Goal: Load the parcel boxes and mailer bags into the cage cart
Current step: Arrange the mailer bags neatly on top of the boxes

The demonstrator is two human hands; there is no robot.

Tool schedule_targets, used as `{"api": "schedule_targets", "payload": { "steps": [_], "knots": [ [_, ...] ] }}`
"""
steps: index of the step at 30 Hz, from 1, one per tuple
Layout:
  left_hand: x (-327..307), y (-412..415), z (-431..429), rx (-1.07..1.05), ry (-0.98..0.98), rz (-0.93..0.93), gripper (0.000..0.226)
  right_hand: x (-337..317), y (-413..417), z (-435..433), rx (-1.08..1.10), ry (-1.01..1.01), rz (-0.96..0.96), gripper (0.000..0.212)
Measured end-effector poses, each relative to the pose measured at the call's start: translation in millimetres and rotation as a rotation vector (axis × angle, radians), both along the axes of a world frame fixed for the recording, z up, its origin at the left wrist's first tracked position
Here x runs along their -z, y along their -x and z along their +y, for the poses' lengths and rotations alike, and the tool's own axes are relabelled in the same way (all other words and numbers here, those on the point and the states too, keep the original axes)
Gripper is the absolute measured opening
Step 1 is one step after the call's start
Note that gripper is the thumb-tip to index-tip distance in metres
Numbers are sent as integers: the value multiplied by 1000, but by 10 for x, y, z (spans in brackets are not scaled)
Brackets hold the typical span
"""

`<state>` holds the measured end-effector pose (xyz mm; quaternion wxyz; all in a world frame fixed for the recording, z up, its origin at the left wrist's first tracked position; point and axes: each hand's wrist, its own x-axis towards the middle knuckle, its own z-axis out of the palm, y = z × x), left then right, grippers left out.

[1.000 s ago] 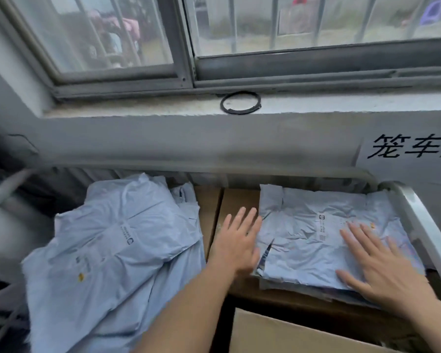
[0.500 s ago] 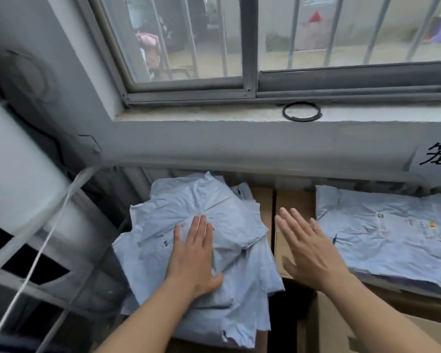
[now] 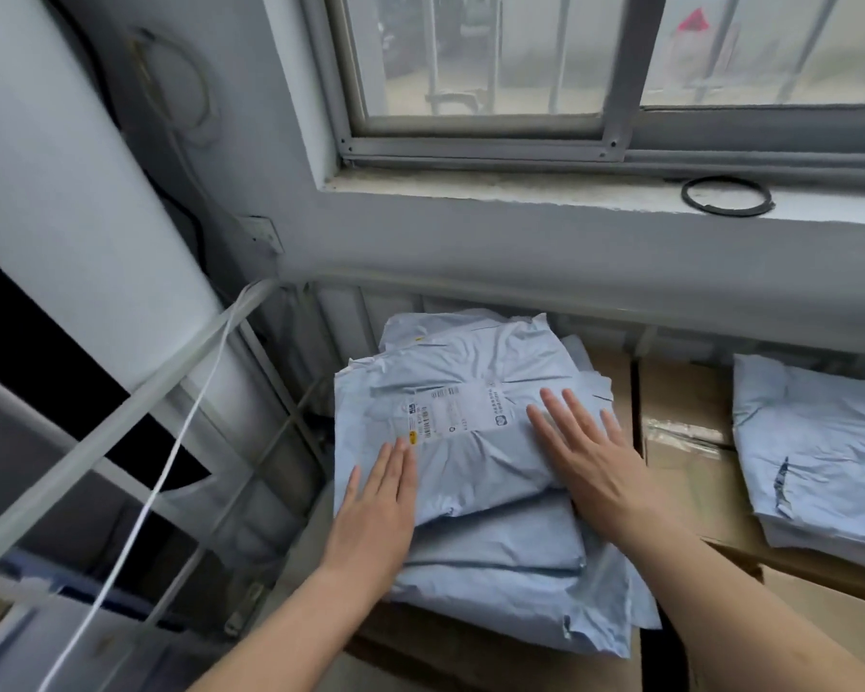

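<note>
Pale-blue crumpled mailer bags (image 3: 470, 392), stacked

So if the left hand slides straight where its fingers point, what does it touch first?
Most likely the white label on the top mailer bag, right ahead of the left hand and its fingertips.

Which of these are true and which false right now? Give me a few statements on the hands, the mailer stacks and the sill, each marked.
1. The left hand and right hand rest flat on the left stack of mailer bags. True.
2. The top bag's label faces down. False: it faces up, print showing.
3. A second stack of mailer bags lies to the right on cardboard boxes. True.
4. The black ring lies on the bags. False: it lies on the window sill.
5. The right hand grips a box. False: its fingers are straight, on the bags.
</note>
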<state>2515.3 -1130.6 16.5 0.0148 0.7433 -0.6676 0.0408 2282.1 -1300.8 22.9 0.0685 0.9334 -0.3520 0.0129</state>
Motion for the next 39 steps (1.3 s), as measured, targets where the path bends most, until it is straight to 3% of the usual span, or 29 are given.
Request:
{"api": "schedule_targets", "payload": {
  "steps": [12, 18, 22, 26, 28, 32, 35, 39],
  "knots": [
    [-188, -285, -172, 91, 31, -34, 56, -294, 263, -331, -88, -173, 104, 78],
    [-265, 185, -628, 100, -86, -112, 60, -449, 865, -449, 42, -169, 93, 74],
    [-296, 679, -965, 107, -36, -86, 74, -426, 1442, -568, 131, -195, 69, 65],
    [-354, 1135, -1222, 136, -177, -77, 79, -497, 1930, -583, 214, -141, 116, 81],
    [-324, 1385, -1364, 144, -165, -120, 62, -537, 2158, -648, 255, -107, 143, 76],
    [-251, 1904, -1596, 157, -158, -94, 65, -568, 2648, -939, 224, 82, 118, 74],
    [-159, 2325, -1713, 146, -188, -59, 63, -483, 3104, -1070, 256, 116, 102, 69],
    [-83, 2762, -1933, 238, -21, 21, 54, -484, 3609, -1062, 287, 166, 16, 64]
  ]
}}
